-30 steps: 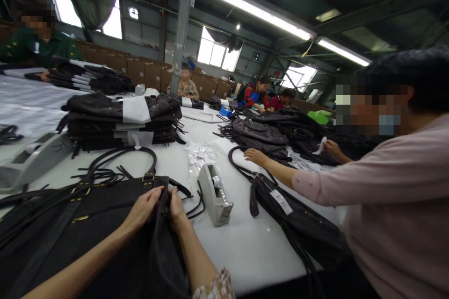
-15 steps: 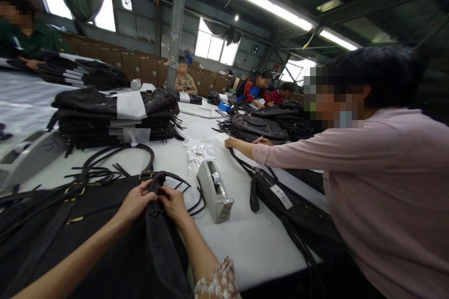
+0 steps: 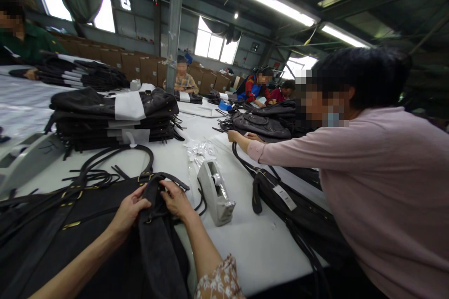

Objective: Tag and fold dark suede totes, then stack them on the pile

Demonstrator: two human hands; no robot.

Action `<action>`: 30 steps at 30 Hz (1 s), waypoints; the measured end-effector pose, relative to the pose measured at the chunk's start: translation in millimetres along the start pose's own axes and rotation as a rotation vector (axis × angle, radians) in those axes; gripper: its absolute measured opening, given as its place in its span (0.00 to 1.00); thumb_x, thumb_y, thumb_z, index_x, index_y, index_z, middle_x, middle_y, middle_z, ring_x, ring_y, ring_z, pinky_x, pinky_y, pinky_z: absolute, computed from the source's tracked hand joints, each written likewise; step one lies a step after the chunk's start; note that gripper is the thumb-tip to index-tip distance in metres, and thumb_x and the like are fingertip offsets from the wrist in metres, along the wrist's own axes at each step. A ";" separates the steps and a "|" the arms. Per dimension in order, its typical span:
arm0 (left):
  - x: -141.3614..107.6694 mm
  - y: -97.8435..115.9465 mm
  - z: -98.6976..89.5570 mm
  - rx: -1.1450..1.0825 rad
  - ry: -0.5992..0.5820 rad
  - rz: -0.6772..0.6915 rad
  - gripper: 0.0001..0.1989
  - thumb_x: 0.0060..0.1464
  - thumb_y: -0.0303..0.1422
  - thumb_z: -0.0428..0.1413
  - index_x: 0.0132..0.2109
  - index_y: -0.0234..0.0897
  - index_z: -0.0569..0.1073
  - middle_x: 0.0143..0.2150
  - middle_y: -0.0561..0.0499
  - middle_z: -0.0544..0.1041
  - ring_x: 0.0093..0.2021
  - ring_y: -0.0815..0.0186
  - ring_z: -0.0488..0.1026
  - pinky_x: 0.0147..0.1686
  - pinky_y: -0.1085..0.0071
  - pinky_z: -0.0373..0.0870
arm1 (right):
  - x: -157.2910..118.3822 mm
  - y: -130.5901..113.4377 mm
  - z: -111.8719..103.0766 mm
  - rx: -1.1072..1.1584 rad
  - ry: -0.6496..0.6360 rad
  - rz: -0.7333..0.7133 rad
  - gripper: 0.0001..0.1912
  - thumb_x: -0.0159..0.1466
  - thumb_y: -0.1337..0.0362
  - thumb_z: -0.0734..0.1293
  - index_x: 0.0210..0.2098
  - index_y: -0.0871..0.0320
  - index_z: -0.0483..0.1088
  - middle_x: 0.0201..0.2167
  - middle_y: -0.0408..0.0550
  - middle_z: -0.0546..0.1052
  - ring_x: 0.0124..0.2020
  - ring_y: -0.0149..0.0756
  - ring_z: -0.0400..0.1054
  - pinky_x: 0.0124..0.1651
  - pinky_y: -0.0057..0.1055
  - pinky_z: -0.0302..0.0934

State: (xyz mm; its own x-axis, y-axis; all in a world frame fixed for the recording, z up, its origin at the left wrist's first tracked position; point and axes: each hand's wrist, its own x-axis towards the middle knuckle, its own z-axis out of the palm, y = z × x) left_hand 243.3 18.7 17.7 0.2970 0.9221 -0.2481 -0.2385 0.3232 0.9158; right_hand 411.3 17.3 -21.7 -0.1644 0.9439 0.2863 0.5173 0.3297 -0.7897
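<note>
A black handbag (image 3: 98, 238) with brass-coloured fittings lies flat in front of me, its handles (image 3: 117, 149) looping away across the table. At its right end a wide black strap (image 3: 154, 215) runs down the bag's side. My left hand (image 3: 129, 210) pinches the strap's left edge near the top, thumb below the fingers. On the other side, my right hand (image 3: 177, 200) has its fingers bent against the strap's upper end. What lies under the right fingertips is hidden. Just right of this hand stands a grey tape dispenser (image 3: 219, 201).
Stacked black bags (image 3: 115, 121) with white paper wraps stand behind my bag. Another dispenser (image 3: 28, 159) is at left. A co-worker in a pink top (image 3: 379, 168) reaches over a tagged black bag (image 3: 308, 215) at right. Clear plastic scraps (image 3: 201, 152) lie mid-table.
The strap's upper end has folded over to the right, and its lower part has shifted left. My left hand has moved slightly left and down; the right fingers have opened out somewhat.
</note>
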 end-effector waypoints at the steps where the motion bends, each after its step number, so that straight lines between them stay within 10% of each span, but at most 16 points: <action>1: -0.2 -0.4 -0.2 -0.002 0.004 -0.010 0.36 0.35 0.27 0.60 0.56 0.34 0.66 0.38 0.51 0.79 0.31 0.66 0.75 0.28 0.75 0.71 | -0.1 -0.6 -1.2 -0.012 -0.005 -0.010 0.25 0.62 0.69 0.62 0.58 0.50 0.61 0.53 0.46 0.69 0.52 0.34 0.64 0.57 0.35 0.59; 13: 0.6 -5.5 -3.5 -0.046 -0.076 -0.055 0.35 0.37 0.27 0.59 0.57 0.35 0.66 0.31 0.53 0.76 0.28 0.66 0.73 0.27 0.74 0.69 | 1.3 2.3 13.1 -0.136 0.019 -0.010 0.16 0.66 0.66 0.59 0.52 0.54 0.65 0.47 0.49 0.72 0.49 0.35 0.66 0.53 0.32 0.61; 22: -2.6 3.8 7.9 -0.001 -0.087 -0.012 0.34 0.36 0.27 0.58 0.56 0.35 0.68 0.26 0.57 0.74 0.18 0.73 0.64 0.25 0.74 0.67 | 25.7 10.3 26.2 0.069 0.293 0.231 0.11 0.63 0.60 0.62 0.33 0.57 0.75 0.30 0.45 0.77 0.33 0.34 0.70 0.39 0.28 0.62; 30: 11.3 -10.5 1.2 0.071 -0.034 0.056 0.33 0.41 0.32 0.61 0.58 0.32 0.68 0.41 0.48 0.78 0.38 0.63 0.74 0.38 0.72 0.70 | 45.6 17.6 43.8 0.146 0.261 0.209 0.11 0.59 0.69 0.60 0.31 0.58 0.76 0.31 0.45 0.78 0.34 0.34 0.70 0.41 0.29 0.64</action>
State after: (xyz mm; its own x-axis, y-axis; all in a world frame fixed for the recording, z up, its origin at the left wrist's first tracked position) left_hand 250.2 25.5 5.7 0.3162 0.9303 -0.1859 -0.1898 0.2540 0.9484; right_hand 376.1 66.9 -46.3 0.1619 0.9609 0.2248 0.3887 0.1473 -0.9095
